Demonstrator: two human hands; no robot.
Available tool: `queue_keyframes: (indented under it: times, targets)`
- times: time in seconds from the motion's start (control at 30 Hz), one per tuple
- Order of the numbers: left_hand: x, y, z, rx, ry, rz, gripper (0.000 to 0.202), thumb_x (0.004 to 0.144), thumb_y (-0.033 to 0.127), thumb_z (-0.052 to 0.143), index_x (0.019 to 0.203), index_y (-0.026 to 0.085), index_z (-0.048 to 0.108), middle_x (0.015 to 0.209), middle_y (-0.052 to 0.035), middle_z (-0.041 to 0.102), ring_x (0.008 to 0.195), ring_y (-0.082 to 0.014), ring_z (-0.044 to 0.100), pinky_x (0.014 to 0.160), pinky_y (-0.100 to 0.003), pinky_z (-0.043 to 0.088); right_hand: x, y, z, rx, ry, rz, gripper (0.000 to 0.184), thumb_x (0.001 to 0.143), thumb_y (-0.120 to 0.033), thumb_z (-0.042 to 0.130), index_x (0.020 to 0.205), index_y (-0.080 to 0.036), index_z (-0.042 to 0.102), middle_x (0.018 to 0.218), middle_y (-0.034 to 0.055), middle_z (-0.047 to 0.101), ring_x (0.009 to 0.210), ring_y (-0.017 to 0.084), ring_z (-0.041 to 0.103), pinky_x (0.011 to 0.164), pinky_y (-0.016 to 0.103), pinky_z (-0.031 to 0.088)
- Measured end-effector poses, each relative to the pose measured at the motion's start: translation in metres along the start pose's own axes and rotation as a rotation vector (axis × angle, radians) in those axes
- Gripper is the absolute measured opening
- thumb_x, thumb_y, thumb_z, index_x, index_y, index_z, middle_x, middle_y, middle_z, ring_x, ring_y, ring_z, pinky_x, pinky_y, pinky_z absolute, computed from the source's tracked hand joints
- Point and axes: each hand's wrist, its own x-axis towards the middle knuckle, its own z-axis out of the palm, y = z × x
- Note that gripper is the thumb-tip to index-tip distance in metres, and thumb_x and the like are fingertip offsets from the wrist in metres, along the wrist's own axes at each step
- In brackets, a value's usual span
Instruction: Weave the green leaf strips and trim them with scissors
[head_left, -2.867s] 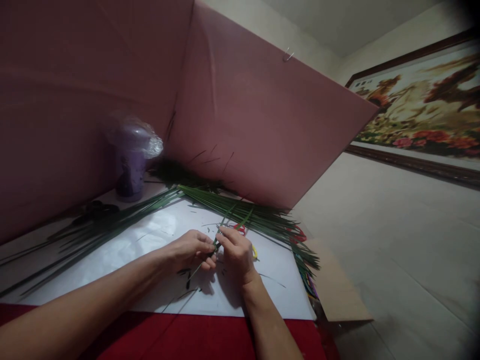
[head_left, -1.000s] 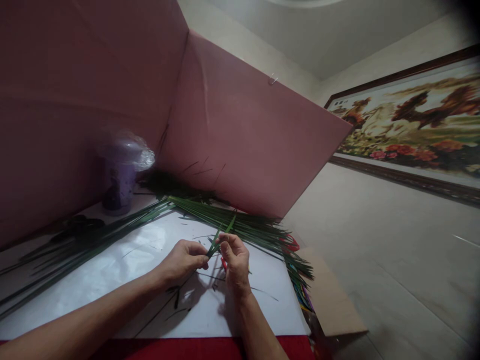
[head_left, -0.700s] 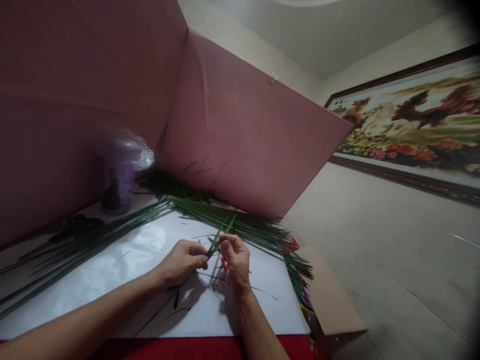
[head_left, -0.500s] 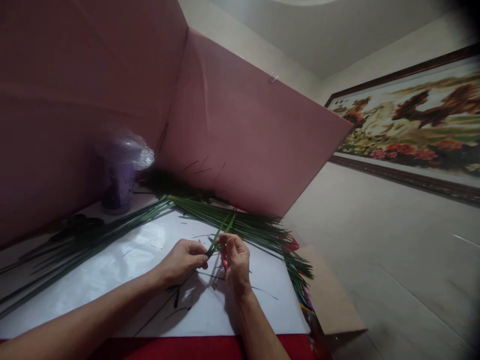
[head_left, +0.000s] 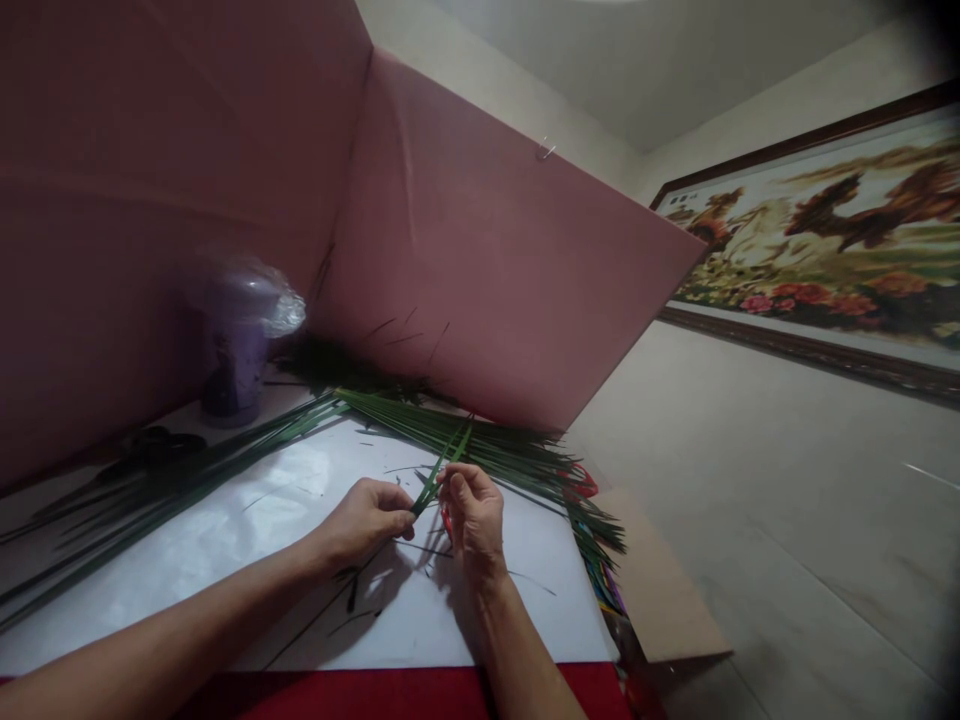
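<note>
Narrow green leaf strips (head_left: 431,488) rise at a slant from the fingertips of the left hand (head_left: 379,515), spreading into a slim V whose tips reach past the fingers of both hands. The left thumb and forefinger are pinched together on the lower end of the strips. The right hand (head_left: 478,520) is just beside them, thumb and fingers curled, fingertips at the strips' right edge; whether they grip a blade or only touch it cannot be told.

Just below the fingers, partly hidden by the right hand, shows a red item (head_left: 448,520), too covered to identify. Under both hands lies a white sheet (head_left: 427,635), with dark leaf scraps (head_left: 351,597) below the left fingers and thin slivers scattered around.

Beyond the fingertips, a long leaf bundle (head_left: 517,450) slants away to the right, and a second leaf bundle (head_left: 247,435) runs down to the left, the two meeting at a peak. Past that peak is a dark leaf pile (head_left: 337,368). Farther to the fingers' left stand a purple cup (head_left: 244,365), with clear plastic wrap (head_left: 286,312) over its top, and, nearer, a dark looped object (head_left: 161,445). A pink panel (head_left: 487,250) rises behind everything; well off to the right hangs a framed horse picture (head_left: 825,235). Red cloth (head_left: 360,697) borders the sheet on the wearer's side.
</note>
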Motion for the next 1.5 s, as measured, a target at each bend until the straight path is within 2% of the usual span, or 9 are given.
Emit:
queue_keyframes:
  times: [0.37, 0.5, 0.7, 0.97, 1.5]
  targets:
    - [-0.001, 0.003, 0.001, 0.001, -0.018, -0.021, 0.009, 0.062, 0.02, 0.059, 0.058, 0.013, 0.064, 0.056, -0.0018, 0.063, 0.055, -0.013, 0.053, 0.055, -0.023, 0.037, 0.001, 0.002, -0.001, 0.029, 0.025, -0.005, 0.02, 0.067, -0.03, 0.072, 0.08, -0.017, 0.065, 0.073, 0.0012, 0.062, 0.058, 0.009, 0.05, 0.056, 0.022, 0.04]
    - [-0.001, 0.004, 0.001, -0.005, -0.019, -0.02, 0.01, 0.062, 0.021, 0.059, 0.058, 0.013, 0.063, 0.056, -0.0014, 0.063, 0.055, -0.0129, 0.054, 0.056, -0.023, 0.037, -0.001, -0.003, -0.001, 0.019, 0.036, 0.023, 0.02, 0.074, -0.036, 0.066, 0.079, -0.016, 0.065, 0.076, 0.0024, 0.063, 0.054, 0.008, 0.047, 0.05, 0.02, 0.035]
    - [0.0, 0.001, 0.0, 0.076, -0.031, -0.011, 0.012, 0.062, 0.021, 0.056, 0.06, 0.012, 0.064, 0.056, -0.0013, 0.063, 0.055, -0.013, 0.052, 0.054, -0.023, 0.036, 0.002, -0.006, -0.005, -0.033, 0.073, 0.042, 0.024, 0.077, -0.037, 0.063, 0.068, -0.014, 0.062, 0.067, 0.0008, 0.06, 0.047, 0.006, 0.037, 0.043, 0.018, 0.03]
    - [-0.001, 0.006, 0.001, 0.102, -0.039, -0.017, 0.012, 0.062, 0.018, 0.055, 0.061, 0.013, 0.066, 0.055, -0.0009, 0.063, 0.055, -0.0129, 0.053, 0.055, -0.023, 0.036, 0.005, -0.003, -0.007, -0.184, 0.128, -0.026, 0.028, 0.076, -0.04, 0.062, 0.065, -0.014, 0.057, 0.063, 0.0005, 0.06, 0.042, 0.005, 0.036, 0.04, 0.018, 0.028]
    - [-0.002, 0.007, 0.001, 0.08, -0.085, 0.002, 0.011, 0.064, 0.019, 0.058, 0.063, 0.013, 0.067, 0.058, -0.0013, 0.065, 0.056, -0.0125, 0.054, 0.056, -0.023, 0.037, 0.003, 0.004, -0.007, -0.205, 0.205, -0.034, 0.032, 0.078, -0.043, 0.058, 0.066, -0.016, 0.048, 0.062, -0.003, 0.054, 0.041, 0.004, 0.038, 0.039, 0.018, 0.03]
